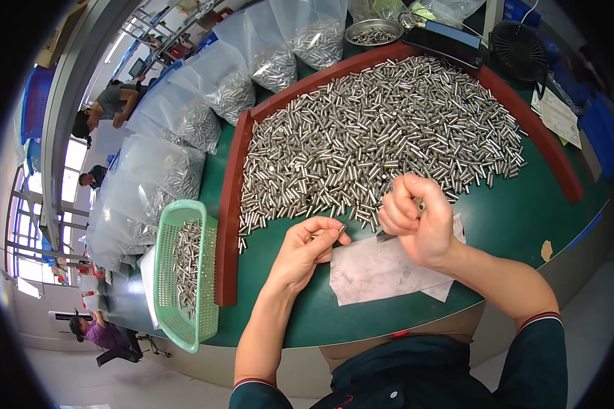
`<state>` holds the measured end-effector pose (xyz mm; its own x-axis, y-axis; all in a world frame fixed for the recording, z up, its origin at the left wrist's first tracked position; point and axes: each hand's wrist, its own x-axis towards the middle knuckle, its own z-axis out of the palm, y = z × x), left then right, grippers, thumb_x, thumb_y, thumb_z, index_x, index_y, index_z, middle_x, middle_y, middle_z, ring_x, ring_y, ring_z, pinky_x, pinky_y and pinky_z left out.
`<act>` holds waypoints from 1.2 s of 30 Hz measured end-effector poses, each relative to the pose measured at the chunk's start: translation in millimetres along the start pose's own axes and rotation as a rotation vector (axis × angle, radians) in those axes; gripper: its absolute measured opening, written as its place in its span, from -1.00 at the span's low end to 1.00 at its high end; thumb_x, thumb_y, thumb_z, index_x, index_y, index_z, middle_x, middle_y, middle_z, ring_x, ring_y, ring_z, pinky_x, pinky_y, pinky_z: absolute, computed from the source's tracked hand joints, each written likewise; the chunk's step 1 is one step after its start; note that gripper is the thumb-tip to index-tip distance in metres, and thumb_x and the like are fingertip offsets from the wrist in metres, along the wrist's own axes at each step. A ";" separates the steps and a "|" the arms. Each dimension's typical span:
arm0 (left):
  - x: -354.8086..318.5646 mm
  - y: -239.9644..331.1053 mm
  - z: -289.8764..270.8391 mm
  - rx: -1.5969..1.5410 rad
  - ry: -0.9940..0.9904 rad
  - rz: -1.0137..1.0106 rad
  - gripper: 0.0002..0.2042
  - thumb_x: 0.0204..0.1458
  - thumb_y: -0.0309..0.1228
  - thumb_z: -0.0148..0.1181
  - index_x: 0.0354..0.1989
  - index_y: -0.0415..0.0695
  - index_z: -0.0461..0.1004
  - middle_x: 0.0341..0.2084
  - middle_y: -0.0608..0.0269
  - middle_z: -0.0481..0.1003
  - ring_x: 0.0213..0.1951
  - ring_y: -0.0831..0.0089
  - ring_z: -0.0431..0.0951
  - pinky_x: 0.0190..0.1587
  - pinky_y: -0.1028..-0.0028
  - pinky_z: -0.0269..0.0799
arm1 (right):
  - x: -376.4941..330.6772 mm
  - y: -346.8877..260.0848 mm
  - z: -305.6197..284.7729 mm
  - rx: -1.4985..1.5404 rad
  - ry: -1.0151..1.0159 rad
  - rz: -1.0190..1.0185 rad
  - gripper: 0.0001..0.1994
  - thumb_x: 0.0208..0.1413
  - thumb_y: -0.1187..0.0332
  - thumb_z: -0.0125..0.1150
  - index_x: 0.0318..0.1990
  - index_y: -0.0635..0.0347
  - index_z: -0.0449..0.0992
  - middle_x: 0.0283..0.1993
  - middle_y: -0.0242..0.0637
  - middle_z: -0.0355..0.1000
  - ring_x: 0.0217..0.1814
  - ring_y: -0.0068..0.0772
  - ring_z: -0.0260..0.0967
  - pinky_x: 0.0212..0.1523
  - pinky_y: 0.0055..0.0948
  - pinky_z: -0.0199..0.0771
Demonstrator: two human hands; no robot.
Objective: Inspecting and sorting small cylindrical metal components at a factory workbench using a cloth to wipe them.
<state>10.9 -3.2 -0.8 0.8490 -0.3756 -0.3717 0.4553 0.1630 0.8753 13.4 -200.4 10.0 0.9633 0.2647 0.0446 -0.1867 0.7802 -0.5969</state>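
A wide heap of small metal pins lies across the green table. At the heap's near edge my left hand is closed, thumb and fingertips pinching a metal pin. To its right my right hand is raised with its fingers curled in; whatever they hold, if anything, is hidden. Beneath both hands spreads a smudged white cloth or paper sheet, partly covered by my right hand and wrist. A light green plastic basket holding more pins stands to the left.
Dark red bars frame the heap on its left, far and right sides. Clear plastic bags of pins line the table's left and far edge. A metal bowl, a phone-like device and a black fan stand at the back. Other people sit farther left.
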 end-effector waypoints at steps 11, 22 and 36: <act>-3.9 -3.1 12.7 0.184 0.062 0.042 -0.89 -0.10 -0.54 0.16 -0.37 -0.21 0.41 -0.56 0.37 0.43 -0.58 0.76 0.27 -0.55 0.76 0.12 | -3.0 1.7 1.5 0.000 -0.001 0.015 -0.63 0.06 0.27 -0.27 -0.77 0.10 0.02 -0.83 -0.49 -0.11 -0.78 -0.67 -0.28 -0.72 -0.59 -0.26; -12.1 -11.4 29.8 1.104 0.141 0.495 -0.94 -0.26 -0.60 0.19 -0.56 -0.27 0.46 -0.81 0.31 0.27 -0.75 0.62 0.15 -0.69 0.58 0.09 | -7.9 11.3 4.5 -0.152 -0.073 0.012 -0.63 0.08 0.28 -0.29 -0.77 0.09 0.02 -0.84 -0.49 -0.10 -0.78 -0.64 -0.28 -0.71 -0.56 -0.24; -14.0 -12.4 34.0 1.143 0.182 0.491 -0.95 -0.27 -0.57 0.18 -0.56 -0.22 0.47 -0.76 0.17 0.36 -0.74 0.35 0.31 -0.65 0.45 0.21 | -7.0 21.2 2.6 -0.141 -0.049 0.005 -0.64 0.07 0.29 -0.30 -0.77 0.09 0.03 -0.84 -0.50 -0.10 -0.78 -0.65 -0.28 -0.71 -0.57 -0.24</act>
<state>-15.8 -31.0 4.1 0.9289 -0.3532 0.1114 -0.3333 -0.6665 0.6668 2.2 -184.3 -0.9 0.9513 0.2982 0.0781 -0.1592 0.6925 -0.7037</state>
